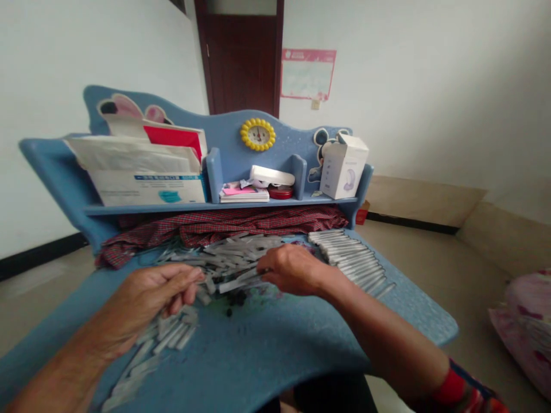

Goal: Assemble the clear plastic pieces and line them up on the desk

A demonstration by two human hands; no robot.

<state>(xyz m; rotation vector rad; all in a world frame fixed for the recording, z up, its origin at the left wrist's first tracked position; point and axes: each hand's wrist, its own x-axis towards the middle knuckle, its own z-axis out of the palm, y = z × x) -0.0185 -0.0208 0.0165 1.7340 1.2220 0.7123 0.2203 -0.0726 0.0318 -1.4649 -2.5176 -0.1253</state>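
Note:
My left hand (166, 289) is closed in a pinch above the front left of the blue desk. What lies between its thumb and finger, if anything, is too small to make out. My right hand (290, 268) reaches over a pile of grey flat strips (235, 255), fingers curled together and fingertips partly hidden. A pale strip (235, 285) lies just left of those fingertips. Small black pieces (236, 298) are scattered between the two hands. More grey strips (174, 332) lie beneath and beside my left hand.
Several silvery rods (355, 261) lie in a row on the desk's right side. Behind the pile is a bunched checked cloth (258, 222). The desk (267, 355) has a raised shelf holding a mask box (150, 186), a red round tin (280, 192) and a white carton (344, 167).

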